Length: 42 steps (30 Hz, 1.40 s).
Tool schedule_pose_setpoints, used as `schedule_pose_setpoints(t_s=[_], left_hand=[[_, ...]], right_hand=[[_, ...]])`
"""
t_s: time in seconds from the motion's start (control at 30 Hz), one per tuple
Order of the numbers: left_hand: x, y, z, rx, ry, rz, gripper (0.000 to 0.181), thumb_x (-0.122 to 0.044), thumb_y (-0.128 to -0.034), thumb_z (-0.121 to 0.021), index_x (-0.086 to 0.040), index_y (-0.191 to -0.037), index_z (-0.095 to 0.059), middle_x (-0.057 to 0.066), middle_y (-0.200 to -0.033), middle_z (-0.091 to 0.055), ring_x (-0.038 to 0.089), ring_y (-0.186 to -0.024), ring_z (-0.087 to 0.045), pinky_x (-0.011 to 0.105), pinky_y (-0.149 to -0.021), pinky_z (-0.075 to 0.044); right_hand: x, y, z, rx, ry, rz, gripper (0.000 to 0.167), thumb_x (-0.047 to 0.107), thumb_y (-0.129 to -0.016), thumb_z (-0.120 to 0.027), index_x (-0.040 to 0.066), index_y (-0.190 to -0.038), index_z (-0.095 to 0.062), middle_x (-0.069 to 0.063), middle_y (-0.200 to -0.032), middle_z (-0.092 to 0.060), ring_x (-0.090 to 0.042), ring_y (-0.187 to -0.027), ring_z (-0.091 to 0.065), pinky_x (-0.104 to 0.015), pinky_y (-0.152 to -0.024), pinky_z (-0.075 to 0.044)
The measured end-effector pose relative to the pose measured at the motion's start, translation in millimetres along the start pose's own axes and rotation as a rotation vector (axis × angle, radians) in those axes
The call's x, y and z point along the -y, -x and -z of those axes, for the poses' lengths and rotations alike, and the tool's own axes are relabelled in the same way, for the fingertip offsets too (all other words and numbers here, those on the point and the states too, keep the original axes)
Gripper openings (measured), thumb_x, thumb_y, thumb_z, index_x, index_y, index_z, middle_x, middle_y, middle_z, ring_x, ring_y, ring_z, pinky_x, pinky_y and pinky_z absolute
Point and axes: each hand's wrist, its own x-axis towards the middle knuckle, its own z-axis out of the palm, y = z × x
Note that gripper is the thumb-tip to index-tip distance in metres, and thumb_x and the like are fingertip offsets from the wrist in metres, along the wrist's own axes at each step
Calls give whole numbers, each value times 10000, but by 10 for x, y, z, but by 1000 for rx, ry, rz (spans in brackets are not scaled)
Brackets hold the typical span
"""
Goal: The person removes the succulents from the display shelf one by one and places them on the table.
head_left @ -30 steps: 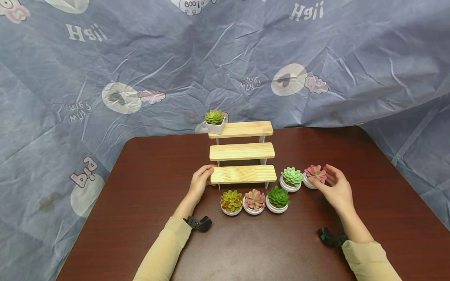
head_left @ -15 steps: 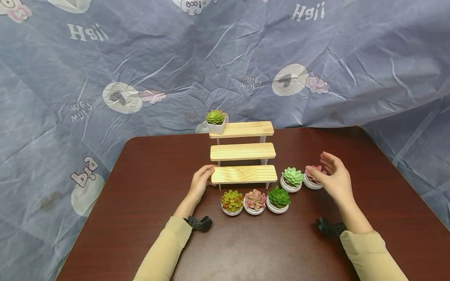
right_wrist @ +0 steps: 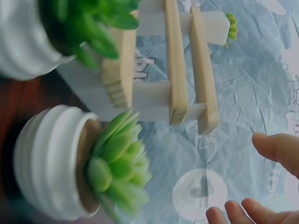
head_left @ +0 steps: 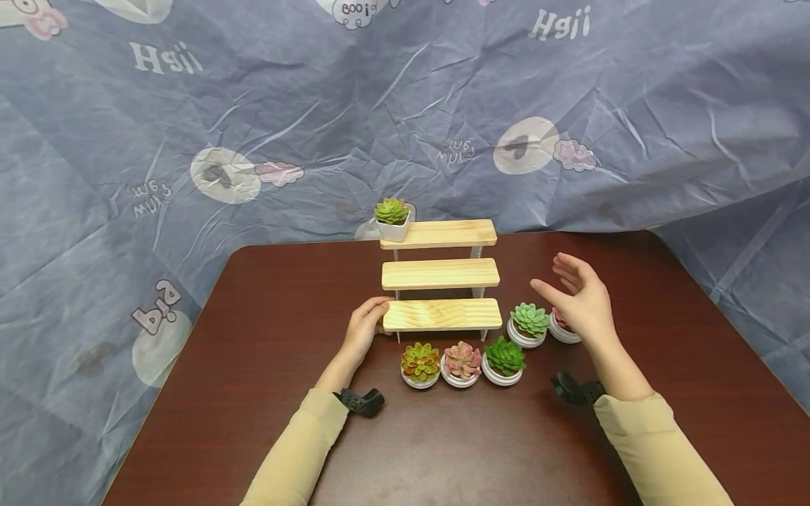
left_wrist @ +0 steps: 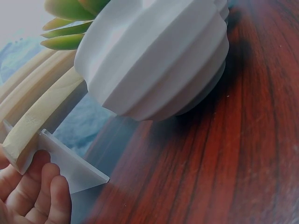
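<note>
At its left end, the lowest board of a three-step wooden shelf [head_left: 441, 316] is gripped by my left hand [head_left: 367, 327]; in the left wrist view the fingers curl at the board end beside a clear support. My right hand [head_left: 585, 299] is raised with thumb and fingers spread, holding nothing. Just below and left of it is a pale green potted succulent [head_left: 530, 322]. A pink-red potted succulent [head_left: 563, 329] is partly hidden behind the right hand and wrist. One green succulent in a white pot [head_left: 393, 219] stands at the left of the top board.
Before the shelf, a yellow-orange succulent [head_left: 420, 362], a dusty pink succulent [head_left: 462, 361] and a dark green succulent [head_left: 504, 357] stand in a row in white ribbed pots. A blue printed cloth [head_left: 354, 105] hangs behind the dark red-brown table [head_left: 285, 295].
My right hand has left the pink-red succulent at the right, rising and moving left toward the shelf. My left hand stays on the shelf end.
</note>
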Motion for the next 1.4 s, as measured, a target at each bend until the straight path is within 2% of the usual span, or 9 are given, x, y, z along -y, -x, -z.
schedule_pose_setpoints(t_s=[0.33,0.6,0.8,1.07,1.4], left_hand=[[-9,-1,-3,-4,8,8,317,-121,-998,-454,91,-1206,-564,69,-976,-608,128,-690,-566,267,-598,-510],[-16,0,-6,-6,2,10,302,-123,-997,-455,76,-1188,-579,74,-976,-607,128,-706,-569,279,-606,-513],[-8,-4,-2,2,5,7,325,-113,-997,-452,113,-1208,-550,76,-975,-603,125,-698,-565,293,-613,-514],[0,-14,2,9,6,1,309,-111,-998,-449,94,-1197,-567,59,-960,-602,132,-689,-565,310,-618,-513],[12,-15,8,9,9,10,302,-120,-999,-449,71,-1193,-579,51,-945,-603,139,-690,-564,287,-611,-513]], right_hand=[[213,-108,-180,40,-38,74,710,193,-825,-736,-18,-1399,-375,-190,-1369,-448,-316,-1257,-431,-394,-1049,-332],[356,-202,-336,92,-46,110,696,196,-829,-731,-2,-1399,-383,-176,-1371,-449,-308,-1260,-428,-401,-1051,-328],[478,-249,-447,132,-74,124,682,178,-827,-730,-22,-1385,-391,-192,-1361,-449,-311,-1257,-430,-395,-1054,-325],[624,-270,-577,174,-75,141,686,172,-833,-722,-37,-1389,-379,-210,-1369,-434,-326,-1271,-409,-396,-1062,-314],[693,-350,-773,213,-114,134,702,191,-827,-733,-18,-1396,-377,-181,-1379,-433,-299,-1270,-415,-368,-1064,-314]])
